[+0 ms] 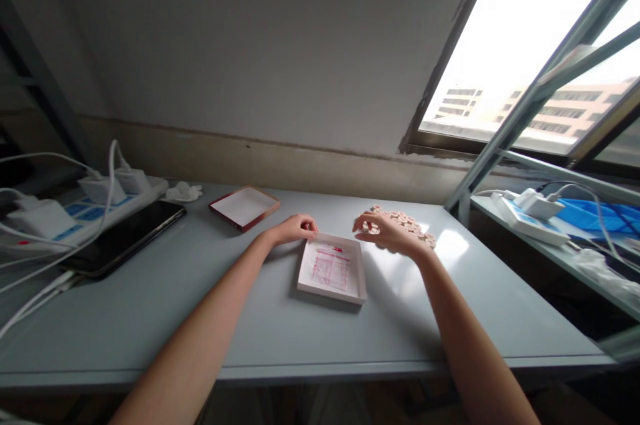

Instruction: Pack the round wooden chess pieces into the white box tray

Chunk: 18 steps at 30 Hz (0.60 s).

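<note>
A shallow white square box (331, 291) lies on the table in front of me, with pink and red marks on its inner bottom. My left hand (296, 228) is closed on the box's far left corner, fingers pinching the rim. Just past the far right corner is my right hand (384, 230), with fingers and thumb curled round a few small round pale pieces (369, 228). More of these round pieces (400, 218) lie in a loose spread behind and beside that hand, which partly hides them.
A red-edged shallow lid (245, 206) rests at the back left. Farther left are a black phone-like device (135, 235), a power strip (150, 190) with chargers and white cables, and a crumpled white tissue (183, 192). A metal shelf (590, 262) with another power strip stands right.
</note>
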{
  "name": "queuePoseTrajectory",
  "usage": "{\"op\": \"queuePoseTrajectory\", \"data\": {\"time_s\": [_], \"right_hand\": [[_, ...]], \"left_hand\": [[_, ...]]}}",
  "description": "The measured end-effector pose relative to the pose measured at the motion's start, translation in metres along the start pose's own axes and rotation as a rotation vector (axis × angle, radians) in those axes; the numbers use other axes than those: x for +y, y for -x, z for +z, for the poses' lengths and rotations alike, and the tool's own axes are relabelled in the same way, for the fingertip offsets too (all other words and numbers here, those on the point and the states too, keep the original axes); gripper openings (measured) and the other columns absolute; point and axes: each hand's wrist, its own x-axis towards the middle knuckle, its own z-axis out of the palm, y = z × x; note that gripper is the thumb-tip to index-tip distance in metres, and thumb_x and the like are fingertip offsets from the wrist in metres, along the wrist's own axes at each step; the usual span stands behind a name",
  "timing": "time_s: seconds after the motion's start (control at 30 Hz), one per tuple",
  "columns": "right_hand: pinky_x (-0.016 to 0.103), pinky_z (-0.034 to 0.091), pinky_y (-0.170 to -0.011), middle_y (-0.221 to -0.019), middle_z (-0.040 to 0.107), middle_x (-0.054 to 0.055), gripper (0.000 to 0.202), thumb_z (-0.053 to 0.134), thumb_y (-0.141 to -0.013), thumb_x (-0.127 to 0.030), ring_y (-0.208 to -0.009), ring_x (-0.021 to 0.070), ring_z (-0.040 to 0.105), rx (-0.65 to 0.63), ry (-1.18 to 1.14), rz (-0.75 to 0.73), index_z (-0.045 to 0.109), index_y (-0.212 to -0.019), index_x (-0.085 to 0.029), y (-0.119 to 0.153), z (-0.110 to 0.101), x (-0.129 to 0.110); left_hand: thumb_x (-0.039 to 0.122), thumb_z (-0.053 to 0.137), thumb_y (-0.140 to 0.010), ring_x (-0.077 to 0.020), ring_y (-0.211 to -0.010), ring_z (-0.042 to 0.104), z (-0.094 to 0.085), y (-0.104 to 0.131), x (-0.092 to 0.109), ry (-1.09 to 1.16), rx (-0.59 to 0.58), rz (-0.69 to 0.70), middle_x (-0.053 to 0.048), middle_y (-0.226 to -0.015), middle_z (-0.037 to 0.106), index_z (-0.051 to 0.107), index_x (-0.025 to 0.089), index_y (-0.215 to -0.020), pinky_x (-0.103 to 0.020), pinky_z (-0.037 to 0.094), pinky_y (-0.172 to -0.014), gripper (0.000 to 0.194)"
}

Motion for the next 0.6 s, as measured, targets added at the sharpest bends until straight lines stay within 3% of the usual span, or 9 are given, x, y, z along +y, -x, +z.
{"op": "queuePoseTrajectory", "data": {"time_s": [0.13, 0.23, 0.3, 0.47, 0.6], "right_hand": [[0.029, 0.042, -0.083, -0.103, 0.057, 0.008, 0.027, 0.056, -0.078, -0.025, -0.093, 0.0171, 0.054, -0.061, 0.035, -0.156, 0.058, -0.105, -0.018, -0.009, 0.03, -0.036], [0.031, 0.04, -0.087, -0.111, 0.053, 0.012, 0.044, 0.06, -0.076, -0.02, -0.101, 0.0204, 0.052, -0.009, 0.124, -0.09, 0.049, -0.118, -0.014, -0.011, 0.048, -0.046], [0.033, 0.039, -0.085, -0.11, 0.055, 0.013, 0.045, 0.057, -0.077, -0.019, -0.101, 0.0217, 0.052, 0.007, 0.154, -0.038, 0.046, -0.121, -0.014, -0.011, 0.053, -0.045], [0.036, 0.036, -0.08, -0.091, 0.062, 0.009, 0.015, 0.057, -0.078, -0.023, -0.09, 0.023, 0.054, -0.005, 0.245, 0.001, 0.063, -0.089, -0.016, -0.011, 0.042, -0.041], [0.03, 0.04, -0.073, -0.089, 0.061, 0.007, 0.018, 0.057, -0.077, -0.031, -0.082, 0.0179, 0.054, 0.012, 0.033, -0.034, 0.062, -0.086, -0.016, -0.008, 0.019, -0.035]], "left_hand": [[0.026, 0.052, -0.063, -0.0136, -0.065, 0.049, 0.0, 0.001, -0.001, -0.039, 0.1, -0.006, 0.0, -0.067, 0.055, 0.057, 0.014, -0.069, -0.024, 0.036, -0.061, 0.014], [0.028, 0.053, -0.064, -0.0136, -0.064, 0.049, -0.001, 0.002, -0.001, -0.047, 0.155, -0.009, 0.0, -0.066, 0.055, 0.056, 0.013, -0.069, -0.023, 0.036, -0.059, 0.016], [0.029, 0.053, -0.064, -0.0134, -0.064, 0.05, -0.001, 0.002, -0.001, -0.048, 0.163, -0.009, 0.0, -0.065, 0.055, 0.056, 0.014, -0.069, -0.023, 0.036, -0.059, 0.016], [0.028, 0.053, -0.063, -0.0139, -0.063, 0.051, -0.001, 0.002, 0.001, -0.079, 0.178, -0.008, -0.001, -0.065, 0.057, 0.058, 0.014, -0.069, -0.023, 0.037, -0.058, 0.016], [0.025, 0.052, -0.063, -0.0145, -0.065, 0.052, -0.002, 0.003, 0.004, -0.11, 0.186, 0.007, -0.002, -0.068, 0.06, 0.059, 0.014, -0.069, -0.023, 0.038, -0.059, 0.014]]}}
